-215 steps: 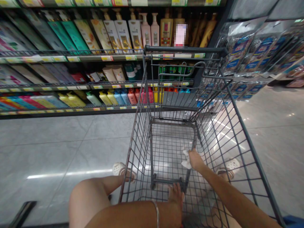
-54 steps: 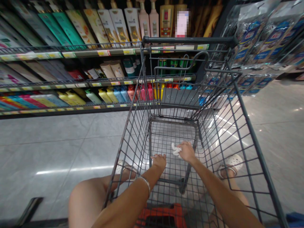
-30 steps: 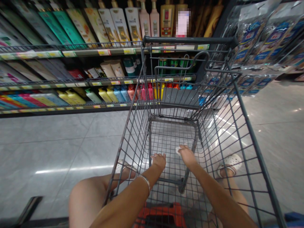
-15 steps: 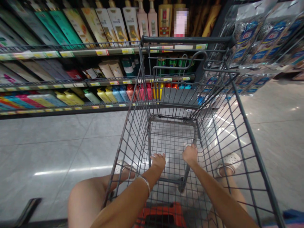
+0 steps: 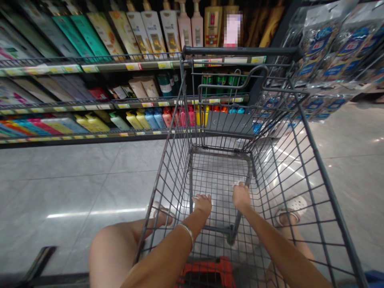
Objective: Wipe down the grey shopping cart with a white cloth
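A grey wire shopping cart [image 5: 325, 172] stands before me, and both of my arms reach down into its basket. My left hand [image 5: 203, 203], palm down, is low over the wire mesh with its fingers apart; whether it touches the wires I cannot tell. To its right, my right hand [image 5: 241, 197] is closed beside the frame bar at the cart's base. A bit of something whitish shows at its fingers, too small to name. The mesh between the hands shows grey floor below. A bracelet [image 5: 188, 234] circles my left wrist.
Shelves [image 5: 132, 66] of pump bottles [image 5: 150, 30] line the far side behind the cart handle [image 5: 243, 51]. Hanging plastic packets [image 5: 318, 50] are at the right. An orange-red object [image 5: 223, 272] lies below the mesh near me. My feet in white clogs [image 5: 295, 206] flank the cart.
The whole view has shifted slightly, so things appear a little farther right. Both hands keep nearly the same place and shape against the cart.
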`<state>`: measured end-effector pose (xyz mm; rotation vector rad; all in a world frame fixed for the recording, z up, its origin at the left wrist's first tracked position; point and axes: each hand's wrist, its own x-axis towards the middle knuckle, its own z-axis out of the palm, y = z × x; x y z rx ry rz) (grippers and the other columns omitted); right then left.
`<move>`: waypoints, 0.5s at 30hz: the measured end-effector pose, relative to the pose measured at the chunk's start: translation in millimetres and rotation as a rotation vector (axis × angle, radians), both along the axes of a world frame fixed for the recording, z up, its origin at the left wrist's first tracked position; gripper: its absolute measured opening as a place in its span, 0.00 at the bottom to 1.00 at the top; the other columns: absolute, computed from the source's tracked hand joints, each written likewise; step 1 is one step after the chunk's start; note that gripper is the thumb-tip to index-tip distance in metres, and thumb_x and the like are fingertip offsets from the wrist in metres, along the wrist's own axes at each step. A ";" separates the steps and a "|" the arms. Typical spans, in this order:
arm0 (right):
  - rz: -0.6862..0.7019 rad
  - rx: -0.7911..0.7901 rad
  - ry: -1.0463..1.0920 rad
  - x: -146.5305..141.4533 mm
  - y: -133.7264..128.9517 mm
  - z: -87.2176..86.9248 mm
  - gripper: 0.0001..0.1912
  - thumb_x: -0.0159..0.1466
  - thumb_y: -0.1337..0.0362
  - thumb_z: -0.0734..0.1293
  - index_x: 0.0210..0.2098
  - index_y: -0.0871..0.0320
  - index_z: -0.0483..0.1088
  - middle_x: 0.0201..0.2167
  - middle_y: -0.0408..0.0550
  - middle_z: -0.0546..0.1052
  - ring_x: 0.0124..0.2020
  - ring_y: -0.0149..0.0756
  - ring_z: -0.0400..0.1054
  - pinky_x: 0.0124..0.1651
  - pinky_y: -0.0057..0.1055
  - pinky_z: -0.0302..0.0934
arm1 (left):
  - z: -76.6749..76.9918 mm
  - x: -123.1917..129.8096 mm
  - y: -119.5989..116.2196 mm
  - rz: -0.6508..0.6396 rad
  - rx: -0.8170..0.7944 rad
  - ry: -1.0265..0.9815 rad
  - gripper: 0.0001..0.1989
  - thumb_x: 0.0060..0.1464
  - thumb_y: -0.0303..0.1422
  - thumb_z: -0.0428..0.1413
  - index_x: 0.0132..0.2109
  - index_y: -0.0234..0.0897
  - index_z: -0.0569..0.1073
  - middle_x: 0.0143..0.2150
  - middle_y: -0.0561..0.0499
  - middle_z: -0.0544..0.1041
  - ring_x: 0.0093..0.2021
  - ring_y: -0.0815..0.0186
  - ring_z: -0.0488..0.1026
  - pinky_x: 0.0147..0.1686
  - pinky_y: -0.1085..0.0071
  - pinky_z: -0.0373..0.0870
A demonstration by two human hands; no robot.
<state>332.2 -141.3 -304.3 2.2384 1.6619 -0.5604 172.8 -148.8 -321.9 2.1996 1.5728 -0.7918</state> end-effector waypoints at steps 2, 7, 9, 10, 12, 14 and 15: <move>0.081 0.030 0.059 -9.8 -1.8 -1.4 0.17 0.65 0.58 0.65 0.51 0.59 0.67 0.52 0.52 0.70 0.50 0.39 0.68 0.51 0.43 0.66 | 0.5 0.6 -0.4 -0.001 -0.003 0.003 0.20 0.58 0.40 0.54 0.56 0.37 0.66 0.55 0.44 0.70 0.52 0.58 0.70 0.49 0.53 0.71; 0.286 0.104 0.244 -43.5 -11.7 -6.3 0.15 0.66 0.59 0.64 0.50 0.57 0.68 0.53 0.51 0.70 0.52 0.39 0.67 0.53 0.44 0.64 | 1.6 1.9 -1.2 0.002 -0.002 0.004 0.21 0.59 0.40 0.54 0.56 0.37 0.66 0.55 0.44 0.70 0.52 0.58 0.70 0.49 0.53 0.71; 0.355 0.132 0.303 -53.7 -16.8 -6.9 0.16 0.67 0.59 0.63 0.53 0.56 0.67 0.55 0.51 0.69 0.53 0.40 0.66 0.55 0.45 0.63 | 1.9 2.0 -1.2 0.002 -0.003 0.006 0.20 0.59 0.40 0.54 0.56 0.37 0.66 0.55 0.44 0.70 0.52 0.59 0.70 0.49 0.54 0.71; 0.385 0.143 0.326 -56.6 -19.0 -6.9 0.17 0.67 0.60 0.63 0.55 0.55 0.65 0.55 0.51 0.69 0.54 0.40 0.66 0.56 0.46 0.62 | 2.0 1.9 -1.0 0.001 -0.005 0.009 0.20 0.59 0.40 0.54 0.56 0.37 0.67 0.55 0.44 0.70 0.52 0.59 0.70 0.49 0.54 0.71; 0.441 0.151 0.353 -56.9 -21.6 -7.0 0.18 0.67 0.61 0.63 0.55 0.56 0.65 0.54 0.51 0.70 0.54 0.40 0.65 0.57 0.47 0.61 | 2.2 1.6 -0.5 -0.005 -0.011 0.013 0.20 0.59 0.40 0.54 0.55 0.37 0.67 0.55 0.44 0.70 0.52 0.59 0.70 0.49 0.54 0.71; 0.489 0.140 0.356 -50.5 -21.7 -7.3 0.15 0.67 0.62 0.63 0.52 0.57 0.67 0.52 0.50 0.71 0.54 0.40 0.66 0.56 0.46 0.61 | 2.6 1.2 0.1 -0.016 -0.017 0.012 0.20 0.58 0.40 0.54 0.55 0.37 0.67 0.55 0.45 0.70 0.52 0.59 0.70 0.49 0.54 0.71; 0.508 0.132 0.349 -45.6 -21.2 -7.6 0.13 0.66 0.62 0.64 0.50 0.58 0.69 0.51 0.49 0.72 0.53 0.40 0.66 0.56 0.46 0.61 | 2.9 0.9 0.4 -0.021 -0.020 0.012 0.20 0.58 0.40 0.54 0.56 0.37 0.67 0.55 0.45 0.70 0.52 0.59 0.70 0.49 0.54 0.71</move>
